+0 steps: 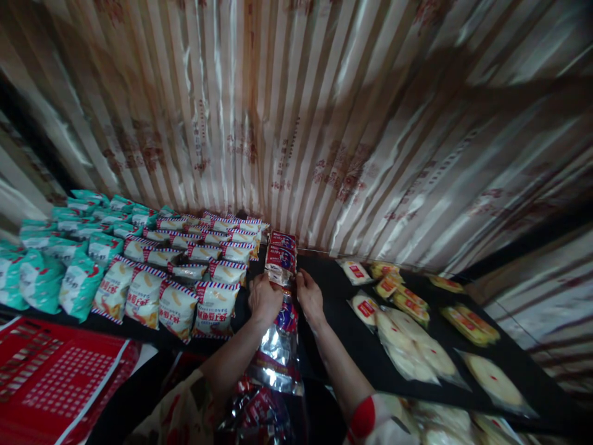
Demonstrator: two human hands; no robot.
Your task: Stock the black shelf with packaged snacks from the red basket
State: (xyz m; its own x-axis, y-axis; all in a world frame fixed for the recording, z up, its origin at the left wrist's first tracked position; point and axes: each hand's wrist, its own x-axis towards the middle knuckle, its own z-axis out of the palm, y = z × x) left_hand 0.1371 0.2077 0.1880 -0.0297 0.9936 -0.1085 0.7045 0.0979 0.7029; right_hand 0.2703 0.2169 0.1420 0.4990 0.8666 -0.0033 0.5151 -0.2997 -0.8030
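My left hand (265, 298) is closed on the left edge of a red-and-blue foil snack packet (286, 314). On the opposite edge, the fingers of my right hand (310, 298) pinch the same packet. Beyond my hands, more red packets (281, 250) lie in line toward the wall. A shiny silver and red length of packets (278, 352) hangs toward me between my forearms, over the front edge of the black shelf (323, 272). Whether all these packets are joined in one strip is hard to tell.
White snack bags (215, 307) with striped tops stand in rows to the left, with teal bags (83, 281) beyond them. Flat clear packs (407, 343) and yellow packs (411, 304) lie at right. A red basket (69, 377) sits lower left; a shiny printed sheet (296, 111) covers the back.
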